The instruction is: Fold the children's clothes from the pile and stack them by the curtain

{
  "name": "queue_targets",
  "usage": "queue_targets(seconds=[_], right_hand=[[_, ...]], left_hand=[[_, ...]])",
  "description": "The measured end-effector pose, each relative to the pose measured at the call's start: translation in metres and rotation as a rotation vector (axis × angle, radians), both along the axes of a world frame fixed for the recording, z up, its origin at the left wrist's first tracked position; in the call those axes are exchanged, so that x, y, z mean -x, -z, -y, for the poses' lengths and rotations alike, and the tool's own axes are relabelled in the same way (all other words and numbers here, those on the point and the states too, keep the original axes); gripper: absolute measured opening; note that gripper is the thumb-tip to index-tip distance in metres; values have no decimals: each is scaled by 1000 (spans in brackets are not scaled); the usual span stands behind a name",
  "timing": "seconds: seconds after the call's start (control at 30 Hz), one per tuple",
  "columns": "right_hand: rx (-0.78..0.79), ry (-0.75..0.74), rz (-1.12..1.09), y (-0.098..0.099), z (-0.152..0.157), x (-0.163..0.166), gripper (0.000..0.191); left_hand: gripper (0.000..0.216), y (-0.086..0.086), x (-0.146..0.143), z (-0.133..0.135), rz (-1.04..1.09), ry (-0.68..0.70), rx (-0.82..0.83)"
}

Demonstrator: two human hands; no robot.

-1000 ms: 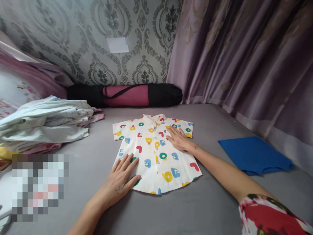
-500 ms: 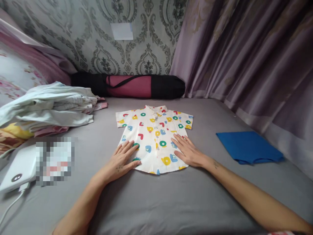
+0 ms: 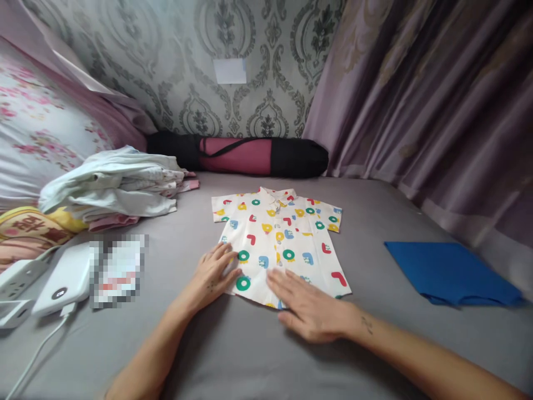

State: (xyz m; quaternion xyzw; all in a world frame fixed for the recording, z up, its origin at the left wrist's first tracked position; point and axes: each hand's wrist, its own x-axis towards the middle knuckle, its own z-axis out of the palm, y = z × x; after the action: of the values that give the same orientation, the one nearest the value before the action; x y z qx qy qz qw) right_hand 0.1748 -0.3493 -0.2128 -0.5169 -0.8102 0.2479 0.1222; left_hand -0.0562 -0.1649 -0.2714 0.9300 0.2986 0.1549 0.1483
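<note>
Head view: right hand [image 3: 310, 308] has slid down to the hem of the white, letter-printed cotton shirt [image 3: 283, 239] lying smoothed on the grey bedsheet [image 3: 250, 355], while left hand [image 3: 214, 272] stays on its corner, both palms flat, gripping nothing.

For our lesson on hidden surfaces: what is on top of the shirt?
The left hand and right hand lie flat on the lower edge of the shirt. The print under them is covered.

The left hand [image 3: 214, 275] had tiny dark marks on its back. The right hand [image 3: 310, 311] had a small dark drawing near the wrist. Both arms were bare.
</note>
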Motion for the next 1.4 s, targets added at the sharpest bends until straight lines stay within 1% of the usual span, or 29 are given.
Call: queue_targets(seconds=[0.07, 0.1, 0.13, 0.17, 0.2, 0.27, 0.37, 0.47, 0.57, 0.63, 0.77, 0.87, 0.93, 1.0, 1.13, 1.2, 1.3, 1.33, 1.4], right_hand=[[78, -136, -81, -6, -5, 10, 57], [93, -171, -122, -9, -10, 13, 53], [91, -163, -145, -10, -18, 16, 50], [76, -110, -142, -10, -27, 17, 49], [56, -25, -109, -7, -39, 18, 51], [21, 150, 16, 5, -68, 17, 59], [10, 203, 149, 29, -111, 15, 67], [-25, 226, 214, 45, -151, 14, 67], [-25, 318, 244, 52, -192, 10, 68], [-15, 392, 256, 54, -220, 5, 68], [-35, 524, 281, 58, -270, -11, 64], [-71, 597, 310, 61, -295, -22, 60], [-98, 631, 332, 63, -304, -27, 59], [-114, 646, 347, 65, -308, -29, 58], [-94, 612, 336, 64, -306, -30, 61], [-77, 591, 317, 62, -300, -27, 63], [-69, 569, 287, 61, -285, -14, 67], [-69, 560, 278, 61, -278, -8, 68], [-66, 533, 261, 61, -261, 7, 69]], left_hand=[[40, 3, 1, -2, 26, -52, -21], [40, 4, 2, -3, 32, -71, -26], [40, 4, 2, -3, 32, -83, -28], [42, 4, 2, -3, 24, -86, -27], [45, 4, 2, -2, 8, -79, -22], [57, 2, 1, 1, -49, -50, 9], [74, -4, -1, 5, -171, -21, 94], [80, -12, -2, 7, -261, -26, 152], [80, -16, -4, 7, -296, -41, 167], [80, -16, -5, 7, -307, -48, 168], [79, -6, -4, 4, -296, -53, 140], [77, 1, -2, 3, -272, -59, 98], [77, 3, -1, 3, -272, -58, 97], [78, 0, -2, 3, -286, -56, 121], [79, -9, -3, 2, -263, -55, 155], [70, -12, -3, 0, -211, -67, 170], [42, -15, 0, -6, -50, -138, 217], [38, -16, 1, -8, 18, -178, 242], [35, -16, 4, -14, 122, -281, 304]])
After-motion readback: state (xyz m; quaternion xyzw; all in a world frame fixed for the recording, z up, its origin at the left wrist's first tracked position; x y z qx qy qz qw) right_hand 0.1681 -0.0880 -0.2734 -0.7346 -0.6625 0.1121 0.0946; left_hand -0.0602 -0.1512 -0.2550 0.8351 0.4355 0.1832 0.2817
